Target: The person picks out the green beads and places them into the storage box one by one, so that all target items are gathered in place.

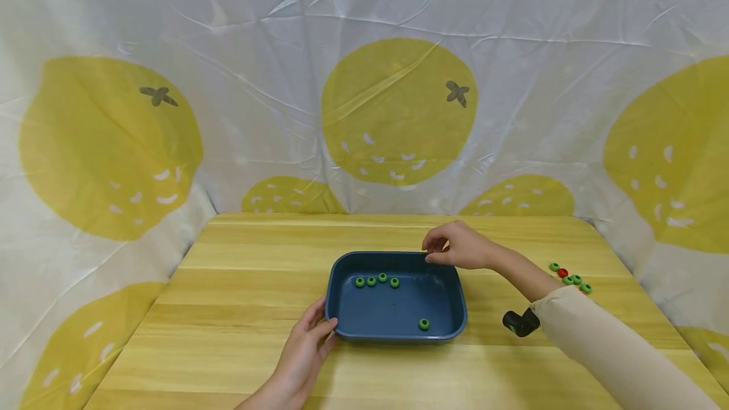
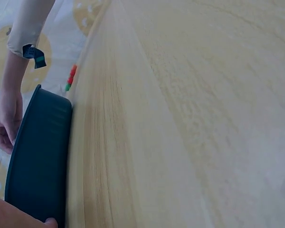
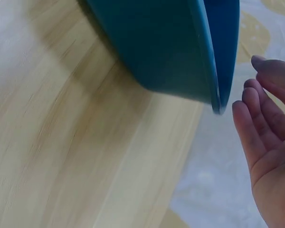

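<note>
A dark blue rectangular tub (image 1: 393, 338) sits on the table in the head view. Several green beads (image 1: 371, 281) lie in its far left part, and another green bead (image 1: 424, 324) lies near its front right corner. My left hand (image 1: 304, 347) grips the tub's left end, with the thumb over the rim and the fingers along the outside. My right hand (image 1: 461, 245) hovers by the far right corner of the tub, its fingers loosely bent. Between that thumb and the fingers (image 3: 261, 111) nothing shows in the right wrist view.
Several green beads (image 1: 586, 288) and a red bead (image 1: 562, 273) lie in a loose cluster on the wooden table (image 1: 239, 309), right of the tub beyond my right forearm. A black wrist camera (image 1: 521, 323) hangs below the right sleeve. A lemon-print curtain (image 1: 398, 112) rises behind the table.
</note>
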A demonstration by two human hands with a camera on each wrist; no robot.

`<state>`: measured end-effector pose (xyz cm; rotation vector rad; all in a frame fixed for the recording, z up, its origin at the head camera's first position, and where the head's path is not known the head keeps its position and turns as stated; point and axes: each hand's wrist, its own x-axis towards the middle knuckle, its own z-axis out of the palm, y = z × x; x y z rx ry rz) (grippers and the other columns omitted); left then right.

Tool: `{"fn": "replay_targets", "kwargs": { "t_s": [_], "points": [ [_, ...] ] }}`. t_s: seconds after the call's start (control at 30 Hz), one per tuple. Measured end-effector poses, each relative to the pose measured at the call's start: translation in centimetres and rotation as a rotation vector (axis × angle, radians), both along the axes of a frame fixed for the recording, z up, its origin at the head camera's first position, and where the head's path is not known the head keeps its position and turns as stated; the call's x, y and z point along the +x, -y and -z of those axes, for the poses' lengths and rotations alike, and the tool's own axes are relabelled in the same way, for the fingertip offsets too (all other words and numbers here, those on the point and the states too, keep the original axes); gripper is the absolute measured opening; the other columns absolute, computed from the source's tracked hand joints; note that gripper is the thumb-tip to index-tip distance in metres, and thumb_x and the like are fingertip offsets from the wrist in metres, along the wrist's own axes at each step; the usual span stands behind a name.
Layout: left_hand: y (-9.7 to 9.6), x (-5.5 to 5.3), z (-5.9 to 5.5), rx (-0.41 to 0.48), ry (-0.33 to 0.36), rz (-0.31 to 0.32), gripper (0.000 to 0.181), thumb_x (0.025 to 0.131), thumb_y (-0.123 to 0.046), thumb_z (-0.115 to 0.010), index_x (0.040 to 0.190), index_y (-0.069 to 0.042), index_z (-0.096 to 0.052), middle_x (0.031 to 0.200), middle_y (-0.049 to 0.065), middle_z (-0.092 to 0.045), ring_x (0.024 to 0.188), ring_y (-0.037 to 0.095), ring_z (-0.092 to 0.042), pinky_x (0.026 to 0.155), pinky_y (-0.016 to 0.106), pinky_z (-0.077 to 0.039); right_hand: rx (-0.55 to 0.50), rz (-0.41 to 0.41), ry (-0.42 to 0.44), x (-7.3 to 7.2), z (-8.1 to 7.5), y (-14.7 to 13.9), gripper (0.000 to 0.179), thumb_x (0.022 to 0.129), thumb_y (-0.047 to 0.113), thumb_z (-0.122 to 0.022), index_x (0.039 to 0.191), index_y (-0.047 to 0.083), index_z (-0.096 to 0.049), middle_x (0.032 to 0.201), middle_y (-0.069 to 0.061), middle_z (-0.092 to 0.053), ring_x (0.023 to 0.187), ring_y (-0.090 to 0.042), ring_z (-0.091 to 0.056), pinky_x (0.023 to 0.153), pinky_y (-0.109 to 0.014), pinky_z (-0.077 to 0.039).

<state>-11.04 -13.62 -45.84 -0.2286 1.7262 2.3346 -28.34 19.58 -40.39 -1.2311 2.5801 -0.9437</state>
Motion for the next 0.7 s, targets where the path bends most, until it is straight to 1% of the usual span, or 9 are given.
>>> {"fn": "replay_targets", "kwargs": {
  "t_s": [0.23, 0.33, 0.5, 0.7],
  "points": [
    [0.0, 0.0, -0.1, -0.004, 0.004, 0.003, 0.062, 0.107, -0.007, -0.049, 0.161, 0.003, -0.021, 0.164, 0.030, -0.021, 0.149, 0.044, -0.027, 0.119, 0.054, -0.030, 0.008, 0.065, 0.024, 0.1, -0.2, -1.5, 0.019, 0.094, 0.016, -0.079, 0.108, 0.002, -0.076, 0.093, 0.007, -0.070, 0.082, -0.010, -0.067, 0.076, -0.030, -0.060],
    [0.0, 0.1, -0.1, -0.003, 0.004, 0.005, 0.062, 0.107, -0.006, -0.049, 0.161, 0.003, -0.021, 0.164, 0.030, -0.020, 0.149, 0.044, -0.026, 0.119, 0.055, -0.030, 0.003, 0.078, 0.015, 0.2, -0.2, -2.2, 0.018, 0.093, 0.015, -0.079, 0.107, 0.003, -0.076, 0.092, 0.007, -0.070, 0.082, -0.011, -0.068, 0.075, -0.031, -0.061],
    [0.1, 0.1, 0.0, -0.004, 0.004, 0.009, 0.062, 0.107, -0.007, -0.049, 0.161, 0.003, -0.021, 0.164, 0.030, -0.020, 0.149, 0.044, -0.025, 0.119, 0.055, -0.030, 0.017, 0.119, -0.001, 0.3, 0.0, -3.7, 0.015, 0.093, 0.013, -0.080, 0.106, 0.008, -0.076, 0.091, 0.008, -0.070, 0.082, -0.010, -0.068, 0.075, -0.030, -0.060],
    [0.1, 0.1, 0.1, -0.005, 0.000, 0.006, 0.061, 0.107, -0.007, -0.049, 0.161, 0.003, -0.021, 0.164, 0.030, -0.021, 0.149, 0.044, -0.026, 0.119, 0.055, -0.030, 0.033, 0.168, -0.016, 0.3, 0.1, -5.5, 0.015, 0.092, 0.014, -0.080, 0.105, 0.008, -0.075, 0.090, 0.008, -0.069, 0.082, -0.011, -0.067, 0.074, -0.030, -0.060]
  ]
}}
